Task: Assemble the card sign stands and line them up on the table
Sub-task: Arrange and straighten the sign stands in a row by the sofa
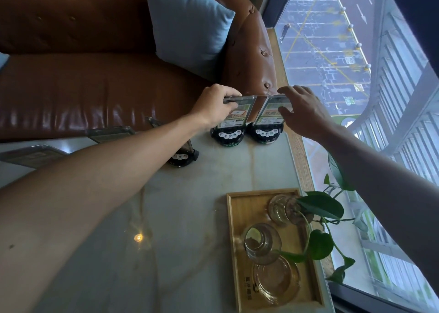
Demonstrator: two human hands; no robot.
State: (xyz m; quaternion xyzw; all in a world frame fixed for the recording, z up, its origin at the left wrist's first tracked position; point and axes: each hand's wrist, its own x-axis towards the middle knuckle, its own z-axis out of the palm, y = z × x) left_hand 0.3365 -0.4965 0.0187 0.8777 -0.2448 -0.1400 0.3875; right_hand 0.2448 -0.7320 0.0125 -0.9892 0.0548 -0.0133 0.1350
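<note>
Two assembled card sign stands stand side by side at the table's far edge, each a clear acrylic card panel in a round black base. My left hand (213,106) grips the top of the left stand (234,120). My right hand (301,110) holds the top right of the right stand (268,120), thumb on its front. A third stand (183,154) sits to the left, partly hidden by my left forearm. Two loose acrylic panels (111,133) (33,155) lie flat further left.
A wooden tray (234,241) at the near right holds two glass jars, a glass ashtray and a trailing green plant (320,208). A brown leather sofa (83,86) with a blue cushion stands beyond the pale marble table (190,229). A window runs along the right.
</note>
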